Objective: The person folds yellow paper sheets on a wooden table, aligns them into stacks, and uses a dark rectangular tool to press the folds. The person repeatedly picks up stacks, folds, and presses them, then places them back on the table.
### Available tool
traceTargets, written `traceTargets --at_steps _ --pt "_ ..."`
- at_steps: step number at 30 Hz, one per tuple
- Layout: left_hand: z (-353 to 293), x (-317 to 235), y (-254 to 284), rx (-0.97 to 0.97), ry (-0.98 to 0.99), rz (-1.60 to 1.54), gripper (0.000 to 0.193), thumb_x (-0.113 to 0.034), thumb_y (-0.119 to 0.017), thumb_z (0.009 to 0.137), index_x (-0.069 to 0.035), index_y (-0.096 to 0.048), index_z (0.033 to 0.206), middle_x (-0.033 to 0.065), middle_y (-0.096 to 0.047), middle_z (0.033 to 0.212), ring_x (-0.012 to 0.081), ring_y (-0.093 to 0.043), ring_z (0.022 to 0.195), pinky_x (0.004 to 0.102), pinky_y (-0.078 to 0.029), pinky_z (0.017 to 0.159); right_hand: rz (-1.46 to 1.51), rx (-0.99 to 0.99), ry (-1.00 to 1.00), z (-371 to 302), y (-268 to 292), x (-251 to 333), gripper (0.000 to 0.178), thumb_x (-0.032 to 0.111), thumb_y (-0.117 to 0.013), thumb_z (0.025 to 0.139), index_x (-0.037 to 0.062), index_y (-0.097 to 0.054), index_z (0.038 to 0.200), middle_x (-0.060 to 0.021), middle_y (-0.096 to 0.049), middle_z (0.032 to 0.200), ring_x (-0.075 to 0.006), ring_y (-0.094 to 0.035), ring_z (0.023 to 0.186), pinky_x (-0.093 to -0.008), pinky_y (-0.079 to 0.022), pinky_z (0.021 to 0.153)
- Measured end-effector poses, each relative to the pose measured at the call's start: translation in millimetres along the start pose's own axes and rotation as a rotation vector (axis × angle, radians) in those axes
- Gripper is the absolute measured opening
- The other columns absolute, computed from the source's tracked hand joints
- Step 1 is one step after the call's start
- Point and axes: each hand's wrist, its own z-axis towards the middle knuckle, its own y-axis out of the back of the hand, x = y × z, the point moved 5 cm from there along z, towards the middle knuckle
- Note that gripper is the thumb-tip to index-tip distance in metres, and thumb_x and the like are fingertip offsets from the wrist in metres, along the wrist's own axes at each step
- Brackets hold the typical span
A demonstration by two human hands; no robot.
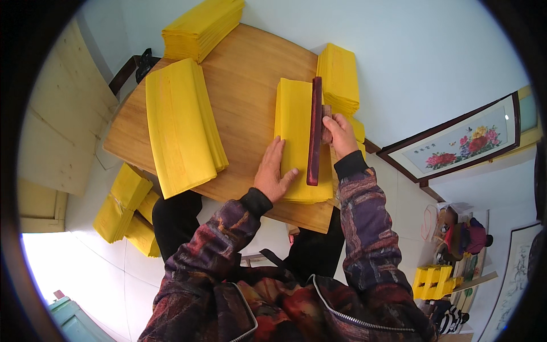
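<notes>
A stack of yellow paper (pixel 293 119) lies on the wooden table before me. My right hand (pixel 343 135) grips the wooden handle on a long, narrow dark-red block (pixel 315 134). The block is turned on edge over the right part of that stack; whether it touches the paper I cannot tell. Resting on the stack's lower left edge is my left hand (pixel 273 171), its fingers stretched out and thumb apart, holding nothing. To the left, a fanned pile of yellow paper (pixel 179 125) slants across the table, its near end at the front edge.
The brown table (pixel 245 85) spans the space before my knees. More yellow paper stacks stand at its far left corner (pixel 202 28) and by the wall at right (pixel 338 74). Tied yellow bundles (pixel 118 205) lie on the floor at left. A framed flower picture (pixel 456 142) stands at right.
</notes>
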Motion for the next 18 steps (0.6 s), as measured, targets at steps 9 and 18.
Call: traceTargets --at_steps 9,18 --pt "-8.0 -22.5 -1.1 -0.016 0.055 0.121 0.077 -0.026 -0.066 0.077 0.002 -0.027 0.136 0.0251 -0.024 0.143 0.0393 -0.025 0.131 0.0408 -0.024 0.107 0.104 -0.071 -0.007 -2.9 -5.2 10.0 0.014 0.016 -0.053 0.089 0.0031 -0.052 0.084 -0.0019 -0.056 0.078 -0.0087 -0.051 0.060 -0.0241 -0.043 0.056" --pt "-16.4 -31.9 -2.4 0.027 0.099 0.203 0.089 -0.033 -0.073 0.068 0.002 -0.027 0.136 0.0257 -0.024 0.142 0.0398 -0.026 0.131 0.0429 -0.024 0.107 0.133 -0.112 -0.074 5.9 -1.1 -1.4 0.014 0.017 -0.052 0.090 0.0033 -0.055 0.090 -0.0025 -0.061 0.084 -0.0108 -0.058 0.071 -0.0248 -0.046 0.064"
